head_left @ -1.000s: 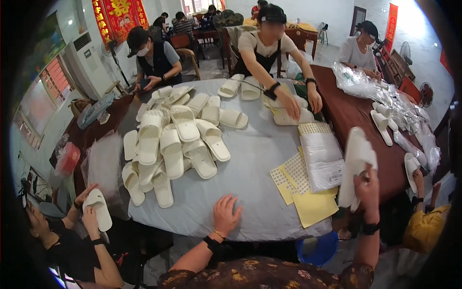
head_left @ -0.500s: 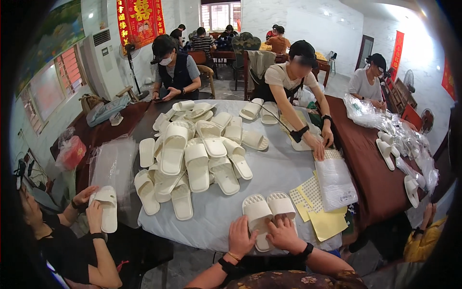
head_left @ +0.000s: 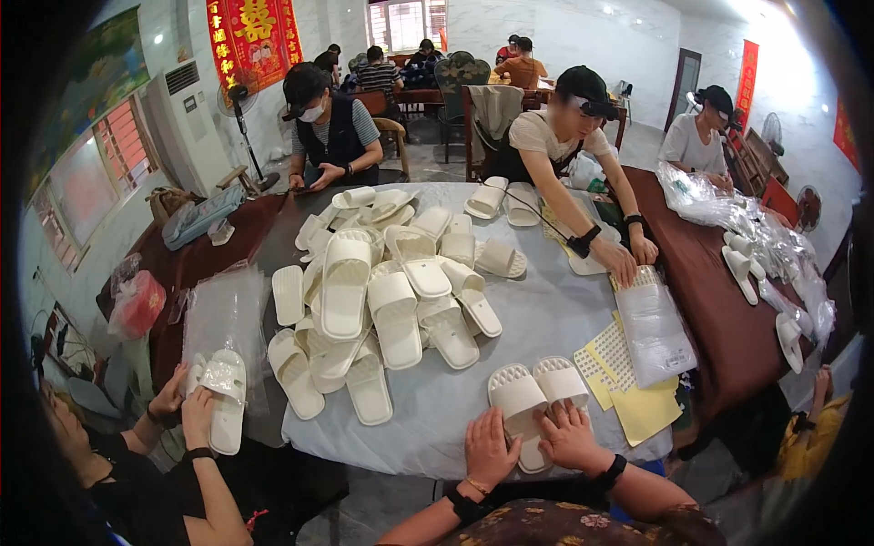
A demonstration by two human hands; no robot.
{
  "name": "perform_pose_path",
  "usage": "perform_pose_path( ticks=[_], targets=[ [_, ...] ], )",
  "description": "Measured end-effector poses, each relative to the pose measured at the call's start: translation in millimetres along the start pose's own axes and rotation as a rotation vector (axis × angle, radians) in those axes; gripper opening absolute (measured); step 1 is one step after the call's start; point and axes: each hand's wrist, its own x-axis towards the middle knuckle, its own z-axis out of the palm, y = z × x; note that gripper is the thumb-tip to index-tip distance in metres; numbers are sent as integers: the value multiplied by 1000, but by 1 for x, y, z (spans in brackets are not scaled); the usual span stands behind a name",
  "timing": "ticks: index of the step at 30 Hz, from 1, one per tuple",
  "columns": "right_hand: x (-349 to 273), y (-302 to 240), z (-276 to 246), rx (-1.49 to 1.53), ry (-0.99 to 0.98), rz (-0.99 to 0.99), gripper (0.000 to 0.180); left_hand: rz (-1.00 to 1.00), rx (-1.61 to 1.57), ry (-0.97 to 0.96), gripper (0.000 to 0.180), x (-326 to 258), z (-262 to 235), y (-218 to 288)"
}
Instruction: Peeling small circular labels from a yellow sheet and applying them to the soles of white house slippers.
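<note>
A pair of white slippers (head_left: 535, 393) lies sole-up, side by side, at the near edge of the round table (head_left: 537, 314) with its grey cloth. My left hand (head_left: 490, 448) rests flat on the heel of the left slipper. My right hand (head_left: 571, 435) presses on the heel of the right slipper. A big heap of white slippers (head_left: 387, 291) fills the middle of the table, to the left of and beyond my hands.
Yellow sticker sheets (head_left: 628, 387) and a stack of clear bags (head_left: 654, 328) lie to my right. A person across the table reaches for the bags (head_left: 628, 259). A person at lower left holds a bagged slipper (head_left: 223, 400). A brown table (head_left: 719, 309) with bagged slippers stands right.
My right hand brought a slipper from the right down onto the table beside a second one. Both hands now lie on the pair. The view has shifted left.
</note>
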Motion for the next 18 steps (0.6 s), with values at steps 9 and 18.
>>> perform_pose_path(
  ticks=[9,18],
  targets=[
    [-2,0,2,-5,-5,-6,65,-23,-10,30,73,2,-2,4],
    [0,47,-13,594,-42,-34,55,-14,-71,64,74,4,-1,1]
  ],
)
